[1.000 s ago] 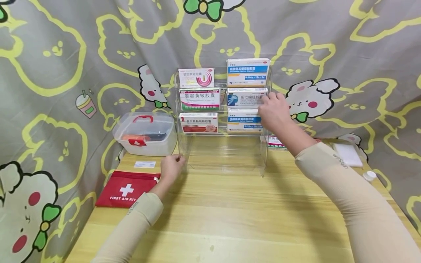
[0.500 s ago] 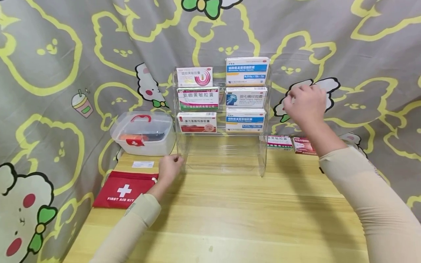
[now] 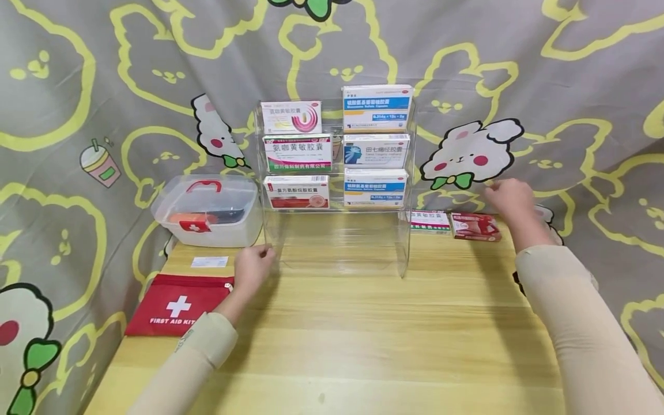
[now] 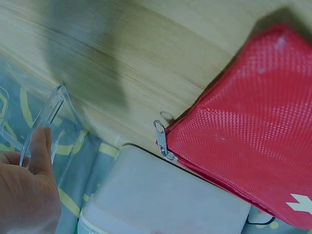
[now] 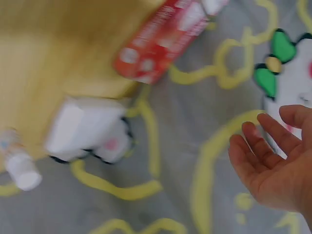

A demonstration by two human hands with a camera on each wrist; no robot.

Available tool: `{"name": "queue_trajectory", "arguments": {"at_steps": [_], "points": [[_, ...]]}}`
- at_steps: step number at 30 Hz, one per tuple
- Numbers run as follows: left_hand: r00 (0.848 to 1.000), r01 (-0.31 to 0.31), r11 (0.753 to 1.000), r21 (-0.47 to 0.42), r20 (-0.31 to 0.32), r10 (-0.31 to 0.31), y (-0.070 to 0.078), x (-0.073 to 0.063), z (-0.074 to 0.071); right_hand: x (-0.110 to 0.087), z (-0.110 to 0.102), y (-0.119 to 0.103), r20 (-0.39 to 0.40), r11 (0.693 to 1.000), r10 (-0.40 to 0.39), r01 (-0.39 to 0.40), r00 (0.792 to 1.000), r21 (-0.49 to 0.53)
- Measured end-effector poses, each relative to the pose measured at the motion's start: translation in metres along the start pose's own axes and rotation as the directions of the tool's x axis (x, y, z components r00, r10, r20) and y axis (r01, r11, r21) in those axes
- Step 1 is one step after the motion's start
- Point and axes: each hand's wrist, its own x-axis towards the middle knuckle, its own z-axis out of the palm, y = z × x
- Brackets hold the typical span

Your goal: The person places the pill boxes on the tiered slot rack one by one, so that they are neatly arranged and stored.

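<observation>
A clear acrylic display rack [image 3: 342, 242] stands at the back of the table, bearing medicine boxes in two columns. On its left are a pink-and-white box [image 3: 291, 117], a green-and-pink one [image 3: 297, 154] and a red-and-white one [image 3: 297, 194]. Its right column has two blue-and-white boxes [image 3: 377, 109] with a grey-blue box [image 3: 376, 151] between them. My left hand [image 3: 252, 268] pinches the rack's left side panel [image 4: 56, 109]. To the right of the rack, my right hand [image 3: 510, 202] hovers with loosely bent fingers, holding nothing, near a red medicine box [image 3: 474, 226].
Another medicine box [image 3: 429, 222] lies beside the red one. A clear first aid box [image 3: 228, 227], a small white card [image 3: 210, 262] and a red first aid pouch [image 3: 166, 305] are at left. The right wrist view shows a white packet [image 5: 87, 124] and white bottle [image 5: 22, 168]. Curtain behind.
My right hand has left the grey-blue box on the rack and moved right and down toward the red box. The left hand keeps its hold on the rack.
</observation>
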Motion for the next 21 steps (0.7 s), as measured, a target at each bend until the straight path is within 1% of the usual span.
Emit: {"name": "queue_trajectory", "arguments": {"at_steps": [1, 4, 7, 10, 11, 13, 17, 19, 21], "points": [[1.000, 0.005, 1.000, 0.000, 0.003, -0.005, 0.001, 0.000, 0.000, 0.001, 0.005, 0.007, 0.014, 1.000, 0.026, -0.026, 1.000, -0.007], [1.000, 0.028, 1.000, -0.008, 0.009, -0.028, 0.003, 0.000, 0.000, 0.005, 0.020, 0.021, 0.086, 0.992, 0.086, -0.078, 0.993, -0.094], [1.000, 0.015, 1.000, -0.005, -0.005, -0.015, 0.004, 0.000, 0.001, 0.007, 0.038, 0.034, 0.149, 0.985, 0.079, -0.054, 0.986, -0.166], [1.000, -0.015, 1.000, 0.004, -0.012, 0.015, 0.005, 0.003, 0.001, 0.006, 0.051, 0.044, 0.225, 0.990, 0.067, -0.036, 0.972, -0.136], [1.000, -0.020, 1.000, 0.005, -0.009, 0.020, 0.005, 0.003, 0.001, 0.005, 0.055, 0.047, 0.238, 0.992, 0.061, -0.032, 0.969, -0.125], [1.000, -0.017, 1.000, 0.005, 0.000, 0.017, 0.004, 0.003, 0.001, 0.005, 0.061, 0.051, 0.242, 0.993, 0.059, -0.032, 0.969, -0.114], [1.000, -0.007, 1.000, -0.006, 0.010, 0.007, 0.004, 0.002, 0.001, 0.004, 0.074, 0.057, 0.181, 0.994, 0.089, -0.075, 0.979, -0.080], [1.000, 0.002, 1.000, -0.016, 0.005, -0.002, 0.003, 0.001, 0.000, 0.004, 0.079, 0.059, 0.166, 0.995, 0.097, -0.089, 0.981, -0.054], [1.000, 0.007, 1.000, -0.019, -0.001, -0.007, 0.003, 0.000, -0.001, 0.004, 0.082, 0.059, 0.167, 0.996, 0.083, -0.078, 0.983, -0.036]]}}
